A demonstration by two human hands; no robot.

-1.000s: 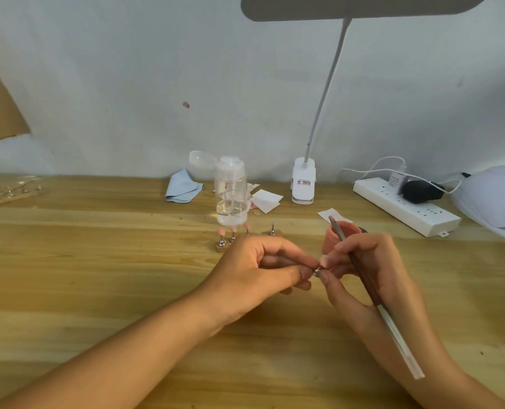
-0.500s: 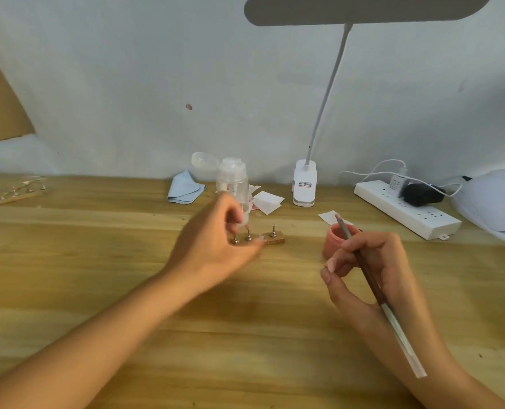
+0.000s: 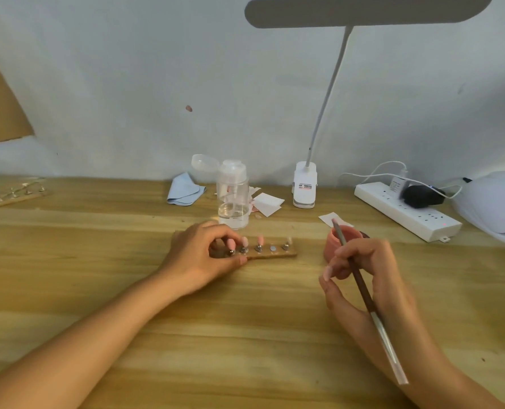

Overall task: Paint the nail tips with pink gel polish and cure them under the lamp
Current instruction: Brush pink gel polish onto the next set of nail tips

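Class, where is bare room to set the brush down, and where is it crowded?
Free: desk between left hand and right hand, nearer than the holder; also left of that left hand. Crowded: round bottle, papers, pot, strip.

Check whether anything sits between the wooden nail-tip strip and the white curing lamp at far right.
Yes: the pink jar and the right hand holding the brush lie between the wooden strip and the lamp; the power strip lies beside the lamp.
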